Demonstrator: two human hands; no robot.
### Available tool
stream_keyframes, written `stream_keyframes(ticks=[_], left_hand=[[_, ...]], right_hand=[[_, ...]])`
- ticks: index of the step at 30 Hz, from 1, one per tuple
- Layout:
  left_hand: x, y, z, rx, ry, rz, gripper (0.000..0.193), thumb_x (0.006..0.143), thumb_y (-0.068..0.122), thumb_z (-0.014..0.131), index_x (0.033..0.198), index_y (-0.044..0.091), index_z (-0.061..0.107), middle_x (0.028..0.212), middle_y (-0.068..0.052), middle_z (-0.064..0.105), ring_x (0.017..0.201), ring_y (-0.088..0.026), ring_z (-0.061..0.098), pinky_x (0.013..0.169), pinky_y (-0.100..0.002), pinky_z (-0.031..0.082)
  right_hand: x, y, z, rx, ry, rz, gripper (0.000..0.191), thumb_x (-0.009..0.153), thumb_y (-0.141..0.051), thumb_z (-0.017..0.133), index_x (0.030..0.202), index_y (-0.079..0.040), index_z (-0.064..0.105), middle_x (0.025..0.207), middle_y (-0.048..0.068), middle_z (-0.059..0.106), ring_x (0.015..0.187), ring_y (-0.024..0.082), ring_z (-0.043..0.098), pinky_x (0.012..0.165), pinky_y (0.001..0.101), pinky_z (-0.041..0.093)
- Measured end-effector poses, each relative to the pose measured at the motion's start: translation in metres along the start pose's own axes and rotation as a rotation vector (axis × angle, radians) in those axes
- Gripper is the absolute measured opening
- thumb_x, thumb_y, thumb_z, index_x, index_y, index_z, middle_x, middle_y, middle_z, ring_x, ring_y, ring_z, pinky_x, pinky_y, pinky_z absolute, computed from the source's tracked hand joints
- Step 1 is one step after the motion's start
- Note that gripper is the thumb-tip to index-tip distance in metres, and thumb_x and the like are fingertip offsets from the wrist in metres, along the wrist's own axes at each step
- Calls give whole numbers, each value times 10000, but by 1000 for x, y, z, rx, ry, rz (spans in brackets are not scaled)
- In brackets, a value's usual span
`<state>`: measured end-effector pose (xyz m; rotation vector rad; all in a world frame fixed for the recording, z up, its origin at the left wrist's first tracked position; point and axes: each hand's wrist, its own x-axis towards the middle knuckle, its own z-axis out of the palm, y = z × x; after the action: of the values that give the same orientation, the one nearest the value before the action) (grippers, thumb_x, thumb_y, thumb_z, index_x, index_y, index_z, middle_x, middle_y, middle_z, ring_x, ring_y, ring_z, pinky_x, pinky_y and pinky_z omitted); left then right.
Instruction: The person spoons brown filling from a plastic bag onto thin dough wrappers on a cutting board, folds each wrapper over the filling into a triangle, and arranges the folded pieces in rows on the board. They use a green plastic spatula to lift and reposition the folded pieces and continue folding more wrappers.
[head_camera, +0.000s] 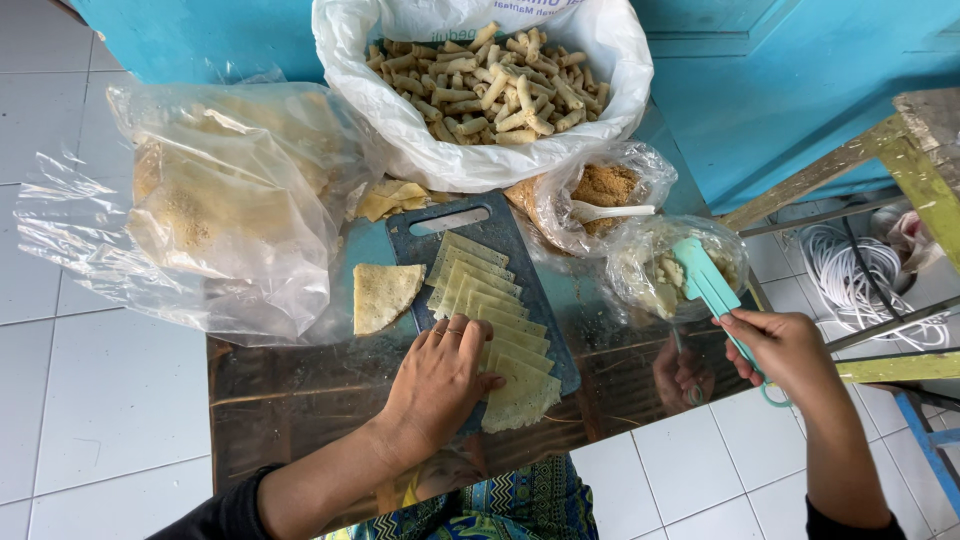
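My left hand (440, 380) lies flat, fingers together, on the near end of a row of thin yellow pastry strips (490, 300) overlapped along a dark cutting board (500, 225). My right hand (785, 350) grips the handle of a teal spatula (705, 280). The spatula's blade rests in a clear plastic bag of pale paste (650, 275). A loose piece of yellow pastry (380, 295) lies on the table left of the board.
A white bag full of rolled pastry sticks (490, 75) stands at the back. A clear bag of brown crumbs with a white spoon (605, 205) sits behind the paste. A large clear bag of pastry sheets (220, 200) lies at left. White cable coil (850, 270) on the floor at right.
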<state>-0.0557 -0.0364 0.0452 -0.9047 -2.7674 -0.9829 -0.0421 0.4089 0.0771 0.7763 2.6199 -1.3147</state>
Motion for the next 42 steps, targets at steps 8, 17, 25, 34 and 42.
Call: stream_keyframes(ticks=[8, 17, 25, 34, 42], left_hand=[[-1, 1, -2, 25, 6, -5, 546, 809, 328, 792, 1155, 38, 484, 1078, -161, 555, 1044, -358, 583, 911, -471, 463], [1, 1, -4, 12, -18, -26, 560, 813, 342, 787, 1172, 38, 484, 1085, -156, 557, 1054, -350, 579, 903, -467, 456], [-4, -3, 3, -6, 31, -4, 538, 835, 318, 772, 1180, 19, 487, 1099, -166, 561, 1061, -356, 576, 895, -467, 455], [-6, -5, 1, -4, 4, -20, 565, 800, 277, 795, 1191, 28, 471, 1097, -148, 566, 1066, -341, 579, 904, -459, 452], [-5, -4, -1, -50, -40, -67, 662, 742, 315, 849, 1196, 46, 449, 1095, -132, 565, 1106, -324, 576, 939, -454, 442]], right_hand=[[11, -6, -28, 158, -159, 156, 333, 956, -227, 644, 1122, 27, 779, 625, 93, 609, 408, 143, 473, 359, 286, 317], [-34, -23, -19, 40, -39, 43, 316, 981, -198, 606, 1167, 1, 765, 594, 107, 597, 401, 150, 480, 349, 301, 343], [-77, -13, 75, 190, -384, -225, 329, 979, -168, 543, 1212, -24, 727, 572, 77, 659, 342, 116, 578, 294, 273, 489], [-113, -27, 151, 230, -527, -103, 286, 990, -156, 566, 1126, 25, 740, 639, 78, 691, 412, 105, 622, 342, 270, 498], [-136, -44, 162, -275, -216, -373, 188, 965, -158, 618, 1073, -34, 709, 642, 72, 719, 494, 143, 698, 417, 284, 531]])
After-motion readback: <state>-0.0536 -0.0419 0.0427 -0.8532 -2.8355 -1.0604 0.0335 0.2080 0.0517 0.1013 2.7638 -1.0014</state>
